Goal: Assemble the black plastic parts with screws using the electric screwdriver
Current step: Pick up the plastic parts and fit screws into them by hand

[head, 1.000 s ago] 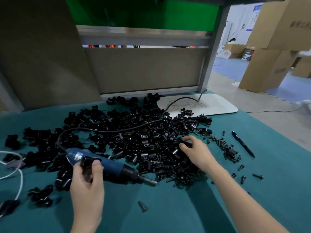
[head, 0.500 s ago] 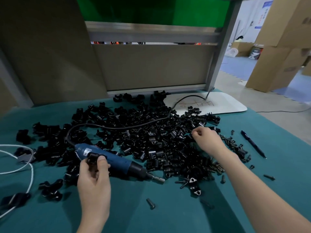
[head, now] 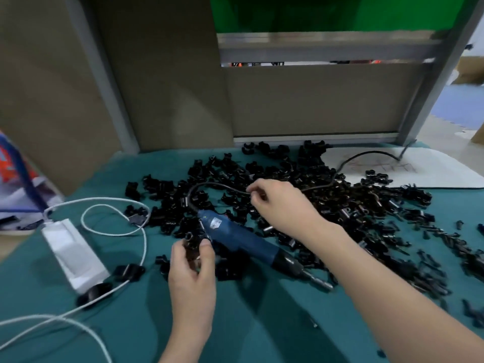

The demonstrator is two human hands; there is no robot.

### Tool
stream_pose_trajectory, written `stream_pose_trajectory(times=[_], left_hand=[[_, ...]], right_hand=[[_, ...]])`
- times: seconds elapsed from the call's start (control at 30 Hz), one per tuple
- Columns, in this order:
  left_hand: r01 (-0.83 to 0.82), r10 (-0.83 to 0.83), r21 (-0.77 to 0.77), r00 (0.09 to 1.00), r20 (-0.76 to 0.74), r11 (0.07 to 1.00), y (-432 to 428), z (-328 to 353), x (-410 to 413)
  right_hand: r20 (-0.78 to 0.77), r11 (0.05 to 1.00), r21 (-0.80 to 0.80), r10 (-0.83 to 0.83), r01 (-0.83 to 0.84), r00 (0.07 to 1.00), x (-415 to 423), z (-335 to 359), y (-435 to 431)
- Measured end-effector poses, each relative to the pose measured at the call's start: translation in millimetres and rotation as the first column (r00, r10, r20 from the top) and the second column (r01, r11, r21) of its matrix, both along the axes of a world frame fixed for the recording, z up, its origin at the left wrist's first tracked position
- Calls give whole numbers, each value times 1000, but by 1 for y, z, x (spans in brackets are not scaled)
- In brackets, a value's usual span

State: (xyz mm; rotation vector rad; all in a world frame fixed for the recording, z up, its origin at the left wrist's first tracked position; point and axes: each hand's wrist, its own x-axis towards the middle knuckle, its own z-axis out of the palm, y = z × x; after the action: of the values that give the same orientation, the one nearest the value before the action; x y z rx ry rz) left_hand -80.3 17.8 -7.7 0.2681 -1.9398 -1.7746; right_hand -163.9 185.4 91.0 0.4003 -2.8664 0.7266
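A big heap of black plastic parts covers the teal table. On the heap's near side lies the blue electric screwdriver, its bit pointing right and toward me and its black cable curling back over the parts. My left hand holds one black plastic part between thumb and fingers, just left of the screwdriver body. Above the screwdriver, my right hand hovers over the heap with its fingertips pinched on something small that looks like a screw.
Loose screws are scattered to the right of the heap. A white power adapter and its white cord lie at the left. A white board sits back right, and a brown partition closes off the rear.
My right hand has left the right side of the heap and moved left, above the screwdriver, fingers still pinched. The view has swung left. My left hand has kept its black part.
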Motion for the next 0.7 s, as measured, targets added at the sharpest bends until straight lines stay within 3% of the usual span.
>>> stream_pose_trajectory(times=[0.13,0.23,0.4,0.53,0.7], left_hand=[[-25,25,20,1000,-6,999,-33,-3,-4],[-77,78,56,997,-17,995,-40,-1,-5],[-93,92,172,996,14,981,-43,-2,-9],[-86,88,204,996,-2,975,-44,0,-11],[-63,73,227,997,-37,972,-44,0,-10]], right_hand=[[-41,980,17,197,-197,980,-17,2,-78],[-48,945,241,240,-222,970,-42,-4,-124],[256,813,513,160,-274,953,-80,-23,-170],[362,796,519,125,-311,924,-97,-32,-189],[319,844,451,153,-292,935,-107,-32,-196]])
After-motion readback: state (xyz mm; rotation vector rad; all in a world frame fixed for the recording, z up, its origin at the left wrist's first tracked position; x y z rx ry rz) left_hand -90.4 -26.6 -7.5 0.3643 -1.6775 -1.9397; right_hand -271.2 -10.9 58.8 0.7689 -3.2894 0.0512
